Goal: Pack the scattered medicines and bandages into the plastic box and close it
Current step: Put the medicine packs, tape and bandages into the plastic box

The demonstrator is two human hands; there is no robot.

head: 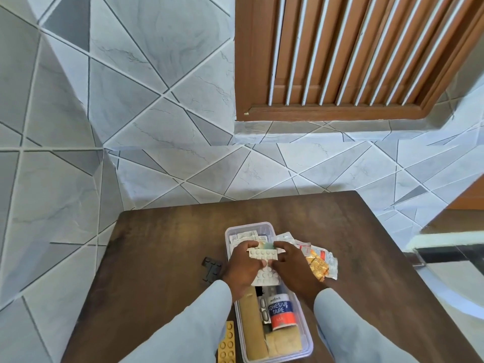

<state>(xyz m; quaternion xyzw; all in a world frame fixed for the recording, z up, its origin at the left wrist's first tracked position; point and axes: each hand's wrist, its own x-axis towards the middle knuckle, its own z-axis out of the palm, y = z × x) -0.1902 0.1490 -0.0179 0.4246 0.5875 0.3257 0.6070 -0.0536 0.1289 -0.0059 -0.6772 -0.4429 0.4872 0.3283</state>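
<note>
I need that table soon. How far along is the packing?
Partly done. The plastic box already holds adhesive tape and bandage rolls. Both hands, left hand and right hand, hold white pill strips over it. A yellow strip, loose sachets and a dark item remain outside; no lid visible.

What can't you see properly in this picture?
- Head view: the middle of the plastic box is covered by the left hand and right hand, which grip white pill strips.
- The yellow pill strip is cut off by the bottom edge.
- The small dark thing left of the box is too small to tell.
- The print on the crumpled packets is too blurred to read.
- No lid shows.
</note>
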